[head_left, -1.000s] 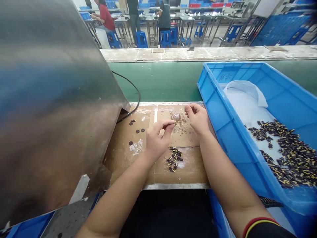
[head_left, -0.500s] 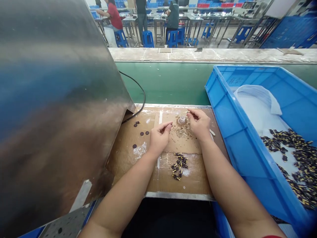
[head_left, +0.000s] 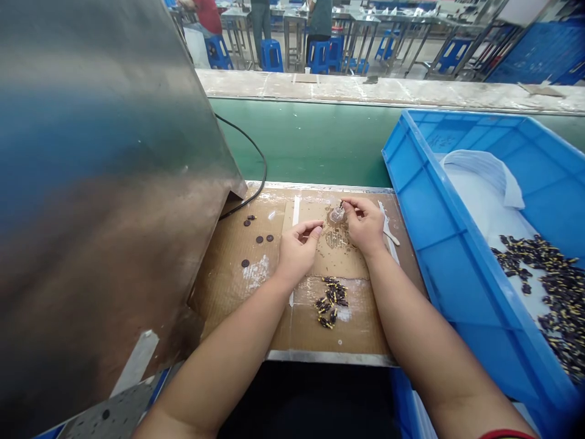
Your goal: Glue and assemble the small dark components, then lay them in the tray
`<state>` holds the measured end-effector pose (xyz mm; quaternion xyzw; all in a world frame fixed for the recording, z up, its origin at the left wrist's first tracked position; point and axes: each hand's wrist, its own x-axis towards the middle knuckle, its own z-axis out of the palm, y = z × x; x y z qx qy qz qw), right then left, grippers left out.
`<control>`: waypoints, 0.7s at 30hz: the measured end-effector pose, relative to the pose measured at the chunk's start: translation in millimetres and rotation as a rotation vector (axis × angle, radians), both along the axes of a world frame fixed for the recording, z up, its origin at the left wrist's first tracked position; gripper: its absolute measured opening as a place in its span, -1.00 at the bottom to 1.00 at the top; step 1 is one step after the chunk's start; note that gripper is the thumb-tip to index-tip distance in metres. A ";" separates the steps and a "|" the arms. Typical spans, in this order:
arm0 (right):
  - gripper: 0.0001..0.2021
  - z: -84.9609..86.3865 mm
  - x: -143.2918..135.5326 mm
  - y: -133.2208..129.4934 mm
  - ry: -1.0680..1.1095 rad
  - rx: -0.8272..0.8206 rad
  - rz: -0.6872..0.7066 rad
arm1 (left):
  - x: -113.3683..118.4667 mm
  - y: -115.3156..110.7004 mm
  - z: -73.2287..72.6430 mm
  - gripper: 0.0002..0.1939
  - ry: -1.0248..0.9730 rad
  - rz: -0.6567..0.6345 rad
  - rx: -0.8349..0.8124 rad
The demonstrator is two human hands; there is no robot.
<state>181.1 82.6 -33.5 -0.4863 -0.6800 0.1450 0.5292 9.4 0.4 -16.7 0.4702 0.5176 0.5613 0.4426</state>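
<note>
My left hand [head_left: 298, 251] is closed in a pinch over the cardboard, with a bit of something dark just showing at the fingertips; its kind is hidden. Thumb and forefinger of my right hand [head_left: 367, 227] pinch a small dark piece [head_left: 342, 205]. That piece is right at a small clear, shiny mound [head_left: 337, 216], ringed by brown stains; whether they touch I cannot tell. Below the hands lies a pile of small black parts with yellow ends [head_left: 337, 294]. Several dark round discs [head_left: 259, 239] lie left of my left hand, with one small black-and-yellow part [head_left: 251, 217] beside the farthest disc.
A blue crate [head_left: 414, 201] on the right holds white sheeting and many black-and-yellow parts. A large metal housing [head_left: 114, 183] stands at the left, with a black cable [head_left: 261, 152] beside it. A pale stick [head_left: 392, 238] lies near my right wrist. People stand in the background.
My right hand has shifted slightly left, bringing its dark piece to the clear mound. My left hand has moved slightly right. The camera view has tilted down a little.
</note>
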 end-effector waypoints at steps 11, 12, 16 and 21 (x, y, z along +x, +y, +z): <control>-0.79 3.2 -0.3 -2.3 -0.029 -0.036 0.008 | 2.8 0.8 -3.5 -0.80 0.001 -0.010 0.007; -0.79 3.2 -0.3 -2.3 -0.030 -0.039 0.006 | 3.0 0.5 -3.0 -0.81 0.002 -0.008 0.006; -0.80 2.8 -0.4 -2.5 -0.021 -0.042 0.007 | 3.0 -1.0 0.0 -0.81 0.008 -0.009 -0.001; -0.79 2.7 -0.6 -2.5 -0.024 -0.055 0.000 | 2.2 -1.2 0.7 -0.81 0.012 -0.003 -0.005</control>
